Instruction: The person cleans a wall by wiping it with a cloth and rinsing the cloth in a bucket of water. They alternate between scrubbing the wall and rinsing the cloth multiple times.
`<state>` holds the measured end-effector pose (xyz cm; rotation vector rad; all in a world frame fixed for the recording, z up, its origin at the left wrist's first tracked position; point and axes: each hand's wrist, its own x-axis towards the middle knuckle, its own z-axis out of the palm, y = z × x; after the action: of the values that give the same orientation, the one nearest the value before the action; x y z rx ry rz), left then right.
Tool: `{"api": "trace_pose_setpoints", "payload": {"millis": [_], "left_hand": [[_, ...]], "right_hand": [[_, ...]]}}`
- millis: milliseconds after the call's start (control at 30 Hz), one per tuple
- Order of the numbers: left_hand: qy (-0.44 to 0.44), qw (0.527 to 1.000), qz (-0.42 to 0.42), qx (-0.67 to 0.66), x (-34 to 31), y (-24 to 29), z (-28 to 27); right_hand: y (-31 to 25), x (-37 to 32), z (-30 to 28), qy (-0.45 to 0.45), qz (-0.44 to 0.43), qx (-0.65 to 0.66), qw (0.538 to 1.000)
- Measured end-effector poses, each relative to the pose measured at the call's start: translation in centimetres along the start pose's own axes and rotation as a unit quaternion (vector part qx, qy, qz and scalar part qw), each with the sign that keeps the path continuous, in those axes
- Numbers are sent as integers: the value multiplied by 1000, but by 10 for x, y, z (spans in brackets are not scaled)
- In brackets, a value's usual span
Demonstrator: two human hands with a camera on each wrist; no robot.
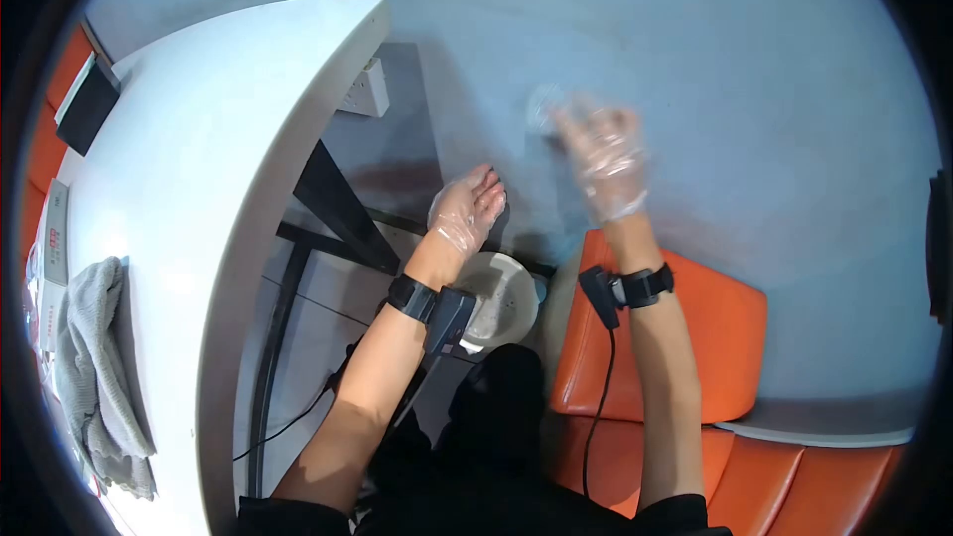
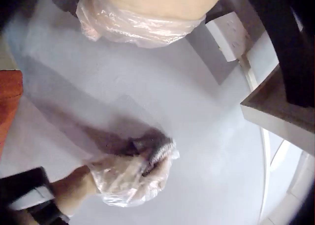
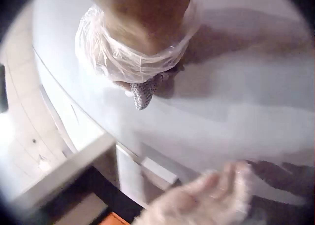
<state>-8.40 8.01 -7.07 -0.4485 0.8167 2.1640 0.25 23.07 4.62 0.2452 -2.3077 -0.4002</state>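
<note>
My right hand (image 1: 606, 151), in a clear plastic glove, holds a silvery, mesh-textured scouring pad (image 3: 141, 94) against the pale blue-grey wall (image 1: 735, 89). The fingers curl over the pad (image 2: 161, 153), so part of it is hidden; hand and pad look blurred in the head view. My left hand (image 1: 469, 206), gloved in the same thin plastic, hangs near the wall with its fingers loosely bent and nothing in them. Below it stands a whitish bucket (image 1: 521, 296) on the floor.
A white table (image 1: 258, 79) with a curved edge fills the left side, bearing a grey cloth (image 1: 94, 367) and a dark box (image 1: 89, 104). A white socket box (image 1: 367, 91) juts from the wall beside it. Orange seating (image 1: 705, 337) stands at the right.
</note>
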Motion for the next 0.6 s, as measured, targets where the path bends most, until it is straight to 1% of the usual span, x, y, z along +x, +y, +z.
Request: {"api": "trace_pose_setpoints", "payload": {"millis": [33, 67, 100, 167, 233, 267, 300, 333, 400, 433, 467, 500, 533, 600], "left_hand": [[-2, 1000, 4, -10, -4, 0, 2], [-1, 1000, 5, -11, -7, 0, 2], [0, 1000, 13, -5, -11, 0, 1], [-1, 1000, 20, 3, -13, 0, -3], [-15, 1000, 26, -3, -10, 2, -12], [-11, 999, 28, 11, -9, 3, -12], [-22, 999, 25, 9, -7, 4, -17], [-34, 999, 25, 4, -6, 6, -22], [-29, 999, 26, -3, -8, 8, -21], [-29, 999, 29, -9, -6, 8, -23], [-31, 999, 36, -8, -9, 9, -23], [-33, 999, 35, -10, -9, 10, -25], [-37, 999, 37, 4, -8, 11, -27], [-42, 998, 36, 16, -6, 12, -28]], "right_hand": [[5, 18, -18, 64, 43, -6, 997], [8, 27, -23, 127, 87, -12, 988], [9, 25, -18, 128, 88, -9, 988], [12, 9, 4, 95, 21, -4, 995], [5, -27, 42, -10, -66, 41, 997], [1, -47, 62, -66, -111, 60, 990], [-4, -72, 83, -83, -119, 79, 986], [-7, -87, 92, -99, -129, 96, 982], [-7, -90, 82, -207, -39, 111, 971], [-2, -77, 61, -199, -68, 68, 975], [7, -62, 43, -198, -73, 62, 976], [18, -48, 27, -96, -51, 29, 994], [30, -33, 10, 8, -28, -4, 1000], [54, 1, -28, 59, 6, -71, 996]]}}
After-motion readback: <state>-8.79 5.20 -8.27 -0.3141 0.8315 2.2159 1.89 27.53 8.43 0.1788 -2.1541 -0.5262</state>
